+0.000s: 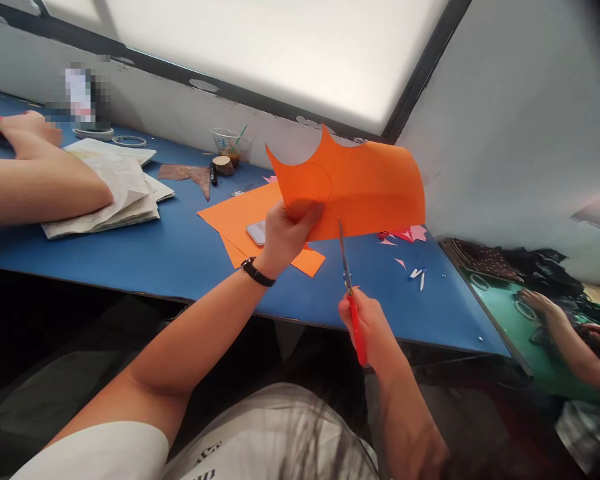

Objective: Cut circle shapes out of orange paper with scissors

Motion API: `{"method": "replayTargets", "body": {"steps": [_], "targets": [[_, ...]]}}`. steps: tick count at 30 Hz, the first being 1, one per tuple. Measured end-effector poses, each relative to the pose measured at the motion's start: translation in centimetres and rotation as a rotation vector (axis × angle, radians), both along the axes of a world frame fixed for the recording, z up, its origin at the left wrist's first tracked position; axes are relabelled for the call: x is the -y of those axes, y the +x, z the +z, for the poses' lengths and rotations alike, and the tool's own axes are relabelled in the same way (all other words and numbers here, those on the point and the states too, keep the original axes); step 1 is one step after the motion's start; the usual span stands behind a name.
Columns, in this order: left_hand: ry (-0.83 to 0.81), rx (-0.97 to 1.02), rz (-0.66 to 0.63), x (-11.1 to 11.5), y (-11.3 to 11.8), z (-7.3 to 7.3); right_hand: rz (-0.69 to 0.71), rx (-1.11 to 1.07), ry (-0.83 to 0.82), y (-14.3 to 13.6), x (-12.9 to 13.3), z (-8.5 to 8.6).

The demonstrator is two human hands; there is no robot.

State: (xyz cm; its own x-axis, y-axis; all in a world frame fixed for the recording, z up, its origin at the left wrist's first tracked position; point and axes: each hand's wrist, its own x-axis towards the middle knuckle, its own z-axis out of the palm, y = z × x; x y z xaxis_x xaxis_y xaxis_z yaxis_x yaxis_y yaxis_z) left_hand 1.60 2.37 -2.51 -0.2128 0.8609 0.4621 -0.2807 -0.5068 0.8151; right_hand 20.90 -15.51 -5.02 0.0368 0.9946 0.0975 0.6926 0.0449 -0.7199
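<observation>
My left hand (287, 233) pinches the lower left part of an orange sheet (375, 180), which is raised over the table and curls at its right end. Curved cut-outs and points shape its upper left edge, and round outlines are drawn on it. In my right hand (367, 320) are red-handled scissors (357, 330), their blades pointing up at the sheet's bottom edge. Under my left hand, more orange paper (237, 213) lies on the blue table (180, 257), with a phone (256, 233) on it, partly hidden by the hand.
Pink scraps (415, 233) and white-blue pieces (421, 277) lie at right. Behind are a plastic cup (227, 143), a black marker (213, 174) and a brown piece (187, 175). Another person's arm (40, 190) rests over papers (125, 193) at left; other hands (537, 303) are at a green table (510, 327).
</observation>
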Motion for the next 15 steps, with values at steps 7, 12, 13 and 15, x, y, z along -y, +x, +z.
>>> {"method": "replayTargets", "body": {"steps": [7,12,13,15], "targets": [[-0.009,-0.025,0.034,0.1,-0.1,0.1,-0.058,-0.036,0.02,0.3,-0.3,-2.4],[-0.01,-0.039,0.038,0.3,-0.3,0.3,-0.069,-0.054,0.024,0.5,-0.4,-3.2],[-0.004,-0.04,0.033,0.4,-0.3,0.3,-0.074,-0.053,0.024,0.5,-0.4,-3.3],[0.011,-0.04,0.021,0.3,-0.3,0.2,-0.081,-0.043,0.027,0.4,-0.4,-3.2]]}}
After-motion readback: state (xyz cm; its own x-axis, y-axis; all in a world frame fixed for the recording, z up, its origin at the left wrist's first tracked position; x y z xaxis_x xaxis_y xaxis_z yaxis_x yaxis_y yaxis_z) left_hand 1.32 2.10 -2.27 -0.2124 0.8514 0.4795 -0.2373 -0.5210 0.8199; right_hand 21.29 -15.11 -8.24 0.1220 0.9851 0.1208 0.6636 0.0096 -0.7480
